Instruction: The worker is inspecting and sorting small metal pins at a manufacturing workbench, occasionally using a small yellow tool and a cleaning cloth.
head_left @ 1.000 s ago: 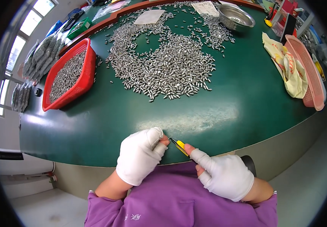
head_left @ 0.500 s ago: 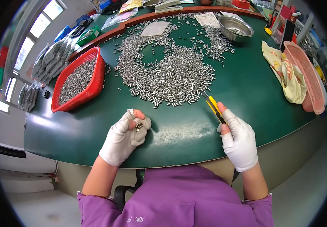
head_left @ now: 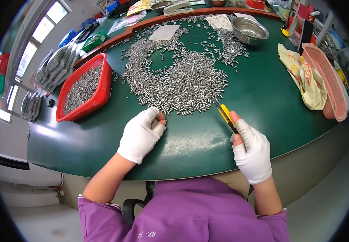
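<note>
Both my hands wear white gloves with cut-off fingertips. My left hand (head_left: 141, 133) rests on the green table (head_left: 263, 97), fingers curled around small metal pins just below the big heap of silver pins (head_left: 178, 76). In my right hand (head_left: 252, 148) sits a yellow and black utility knife (head_left: 225, 115), with its blade pointing up-left at the heap's lower right edge.
A red basket (head_left: 86, 89) full of pins stands at the left. At the back right is a steel bowl (head_left: 248, 30). A yellow cloth (head_left: 303, 78) and a pink basket (head_left: 327, 84) lie at the right. Bags of parts (head_left: 52, 68) lie past the left rim.
My hands moved apart from the table's near edge and forward to the heap. The left hand closed on some pins; the right carried the knife to the heap's edge.
</note>
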Demonstrator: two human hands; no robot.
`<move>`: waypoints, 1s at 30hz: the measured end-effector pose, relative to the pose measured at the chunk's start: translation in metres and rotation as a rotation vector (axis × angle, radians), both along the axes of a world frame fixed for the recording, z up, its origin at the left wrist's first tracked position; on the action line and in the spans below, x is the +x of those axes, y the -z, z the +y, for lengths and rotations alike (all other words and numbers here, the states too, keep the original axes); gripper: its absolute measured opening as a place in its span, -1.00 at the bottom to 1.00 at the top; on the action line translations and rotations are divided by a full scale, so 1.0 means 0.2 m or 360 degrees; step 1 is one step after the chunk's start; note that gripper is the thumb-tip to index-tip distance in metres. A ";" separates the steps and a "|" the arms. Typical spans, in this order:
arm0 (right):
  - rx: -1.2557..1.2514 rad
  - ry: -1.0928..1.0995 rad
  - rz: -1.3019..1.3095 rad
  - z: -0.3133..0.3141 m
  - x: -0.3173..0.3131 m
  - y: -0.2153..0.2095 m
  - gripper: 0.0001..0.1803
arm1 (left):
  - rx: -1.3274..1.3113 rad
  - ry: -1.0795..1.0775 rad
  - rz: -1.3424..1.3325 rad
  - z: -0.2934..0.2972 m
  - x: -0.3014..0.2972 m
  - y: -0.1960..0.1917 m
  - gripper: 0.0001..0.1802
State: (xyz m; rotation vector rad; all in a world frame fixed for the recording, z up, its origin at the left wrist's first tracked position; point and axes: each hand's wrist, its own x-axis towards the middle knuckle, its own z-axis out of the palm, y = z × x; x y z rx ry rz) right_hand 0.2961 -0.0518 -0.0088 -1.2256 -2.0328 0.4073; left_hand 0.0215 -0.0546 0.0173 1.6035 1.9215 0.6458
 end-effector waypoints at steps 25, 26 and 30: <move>-0.0187 -0.0444 -0.0498 -0.17 -0.25 -0.11 -0.44 | 0.0190 -0.0043 0.0171 -0.21 0.08 0.02 -0.86; -0.0192 -0.0443 -0.0503 -0.17 -0.25 -0.11 -0.44 | 0.0209 -0.0027 0.0170 -0.22 0.08 0.02 -0.86; -0.0188 -0.0479 -0.0493 -0.16 -0.25 -0.11 -0.43 | 0.0200 -0.0038 0.0183 -0.22 0.08 0.02 -0.85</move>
